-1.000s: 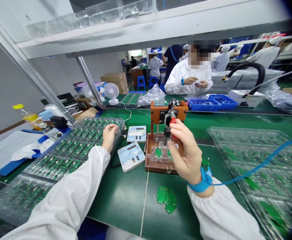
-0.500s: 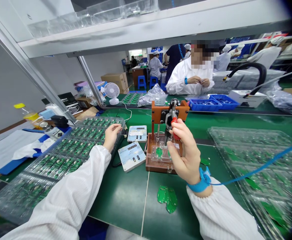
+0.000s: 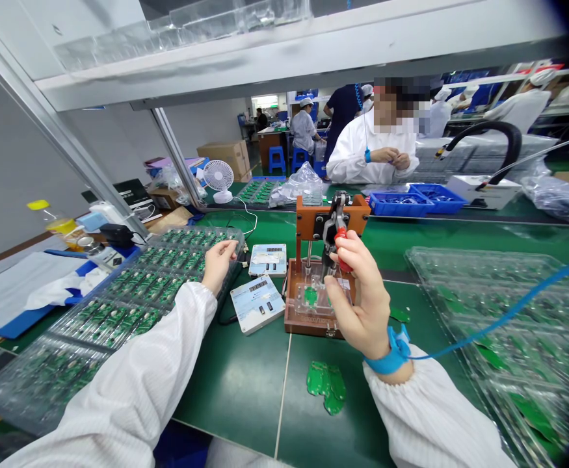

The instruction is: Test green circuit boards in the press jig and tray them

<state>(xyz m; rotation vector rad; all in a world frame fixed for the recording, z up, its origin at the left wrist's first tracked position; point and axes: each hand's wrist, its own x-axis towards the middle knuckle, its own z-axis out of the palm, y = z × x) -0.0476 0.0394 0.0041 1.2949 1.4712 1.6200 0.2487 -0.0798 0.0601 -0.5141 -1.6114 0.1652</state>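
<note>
My right hand (image 3: pixel 362 292), with a blue wrist strap, is closed around the red handle (image 3: pixel 343 250) of a toggle clamp on a brown test fixture (image 3: pixel 308 323). Beneath the clamp, a green circuit board (image 3: pixel 310 296) sits under the fixture's clear plate. My left hand (image 3: pixel 218 265) is at the far right edge of a clear tray (image 3: pixel 235 235) filled with small green boards. Its fingers are pinched together; what they hold, if anything, is hidden. Several loose green boards (image 3: pixel 326 387) lie in a pile in front of the fixture.
Two white meter boxes (image 3: pixel 257 304) stand left of the fixture. On the right lies another clear tray (image 3: pixel 421 257) with green boards. A shelf beam (image 3: pixel 284 68) crosses overhead. Behind the bench are a fan (image 3: pixel 218 177), blue bins (image 3: pixel 401 203) and a co-worker (image 3: pixel 352 153).
Both hands stay practically where they were, the right one still on the red handle. Only the blue strap cord and the co-worker across the bench shift slightly.
</note>
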